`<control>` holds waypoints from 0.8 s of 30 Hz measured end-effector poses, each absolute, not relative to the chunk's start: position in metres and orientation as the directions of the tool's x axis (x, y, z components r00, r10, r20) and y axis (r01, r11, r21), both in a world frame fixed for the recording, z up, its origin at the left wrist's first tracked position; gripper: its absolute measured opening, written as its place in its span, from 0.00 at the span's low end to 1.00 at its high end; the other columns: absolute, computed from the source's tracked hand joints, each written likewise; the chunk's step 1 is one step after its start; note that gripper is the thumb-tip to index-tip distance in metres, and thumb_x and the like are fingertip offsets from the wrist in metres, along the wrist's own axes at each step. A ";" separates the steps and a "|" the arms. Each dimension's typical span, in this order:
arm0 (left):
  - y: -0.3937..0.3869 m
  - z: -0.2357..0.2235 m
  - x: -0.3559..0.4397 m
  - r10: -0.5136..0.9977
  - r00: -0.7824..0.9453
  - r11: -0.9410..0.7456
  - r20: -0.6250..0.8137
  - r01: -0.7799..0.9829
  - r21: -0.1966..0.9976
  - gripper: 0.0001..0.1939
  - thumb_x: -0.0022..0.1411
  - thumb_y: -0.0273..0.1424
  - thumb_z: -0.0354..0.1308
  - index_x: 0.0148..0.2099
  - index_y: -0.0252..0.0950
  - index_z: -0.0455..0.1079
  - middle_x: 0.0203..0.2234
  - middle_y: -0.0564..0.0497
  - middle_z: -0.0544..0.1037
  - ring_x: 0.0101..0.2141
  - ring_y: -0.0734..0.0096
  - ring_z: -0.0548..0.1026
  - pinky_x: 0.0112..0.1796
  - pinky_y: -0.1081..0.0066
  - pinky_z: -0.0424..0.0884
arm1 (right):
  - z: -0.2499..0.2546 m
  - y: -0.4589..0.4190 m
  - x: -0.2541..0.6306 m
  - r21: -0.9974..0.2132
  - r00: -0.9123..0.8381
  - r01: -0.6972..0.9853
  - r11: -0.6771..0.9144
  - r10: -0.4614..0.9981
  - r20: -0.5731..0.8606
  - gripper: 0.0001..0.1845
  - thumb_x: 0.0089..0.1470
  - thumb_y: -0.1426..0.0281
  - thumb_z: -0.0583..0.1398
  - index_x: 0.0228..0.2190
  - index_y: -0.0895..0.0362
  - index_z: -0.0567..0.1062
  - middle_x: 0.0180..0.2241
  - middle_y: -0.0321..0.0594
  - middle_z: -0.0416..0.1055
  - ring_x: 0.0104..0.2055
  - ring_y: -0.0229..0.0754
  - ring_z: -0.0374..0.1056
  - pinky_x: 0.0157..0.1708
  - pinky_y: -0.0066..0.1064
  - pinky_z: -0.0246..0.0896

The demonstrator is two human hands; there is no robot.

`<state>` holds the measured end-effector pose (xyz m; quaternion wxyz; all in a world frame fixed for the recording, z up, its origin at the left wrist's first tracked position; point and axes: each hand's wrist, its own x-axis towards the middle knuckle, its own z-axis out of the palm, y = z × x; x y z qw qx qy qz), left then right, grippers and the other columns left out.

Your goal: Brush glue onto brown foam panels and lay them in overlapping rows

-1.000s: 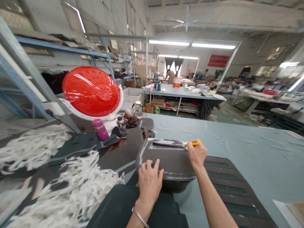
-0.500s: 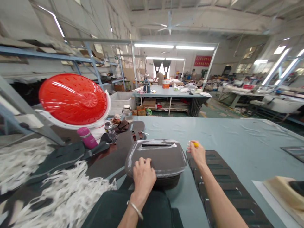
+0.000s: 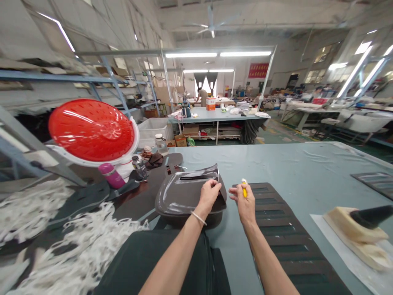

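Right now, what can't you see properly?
In the head view:
- Underneath the dark panel: the panel itself and the left hand hide it.
- The tip of the yellow tool in the right hand: too small and blurred.
- Writing on the red banner: too small.
- The rest of the black object: cut off by the right edge.
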<state>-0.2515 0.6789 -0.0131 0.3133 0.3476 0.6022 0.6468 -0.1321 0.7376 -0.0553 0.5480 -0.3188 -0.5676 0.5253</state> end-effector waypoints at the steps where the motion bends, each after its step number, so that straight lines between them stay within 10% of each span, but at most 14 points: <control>1: 0.669 -0.006 -0.241 0.862 -0.502 -0.107 0.068 -0.049 0.993 0.10 0.51 0.36 0.58 0.29 0.33 0.66 0.25 0.53 0.72 0.27 0.76 0.70 0.30 0.76 0.68 | -0.060 0.744 -0.120 -0.949 -0.165 -0.197 0.248 0.945 0.281 0.20 0.51 0.52 0.57 0.36 0.55 0.65 0.32 0.39 0.73 0.36 0.42 0.71 0.33 0.33 0.69; 7: 0.607 0.034 -0.162 0.998 -0.021 -0.063 0.061 -0.532 0.845 0.11 0.53 0.35 0.60 0.34 0.33 0.65 0.24 0.54 0.72 0.22 0.80 0.69 0.25 0.79 0.66 | -0.086 0.774 -0.031 -0.979 -0.084 -0.174 0.107 0.989 0.123 0.24 0.44 0.50 0.61 0.36 0.53 0.63 0.34 0.35 0.70 0.35 0.38 0.69 0.31 0.29 0.67; 18: 0.606 -0.066 -0.091 0.982 -0.085 0.067 -0.166 -0.673 0.737 0.10 0.55 0.32 0.58 0.40 0.36 0.67 0.32 0.54 0.75 0.32 0.75 0.74 0.35 0.76 0.69 | -0.128 0.726 0.173 -0.997 0.031 -0.067 -0.045 0.998 -0.047 0.23 0.40 0.57 0.64 0.35 0.54 0.63 0.27 0.30 0.64 0.27 0.33 0.60 0.29 0.25 0.58; 24: 0.572 -0.171 -0.038 0.904 -0.002 0.369 -0.428 -0.504 0.781 0.11 0.54 0.35 0.58 0.29 0.35 0.60 0.23 0.58 0.67 0.25 0.81 0.66 0.29 0.79 0.63 | -0.187 0.711 0.287 -0.792 0.183 0.609 -0.049 0.980 0.080 0.18 0.41 0.60 0.61 0.33 0.55 0.65 0.28 0.35 0.65 0.29 0.38 0.61 0.33 0.30 0.56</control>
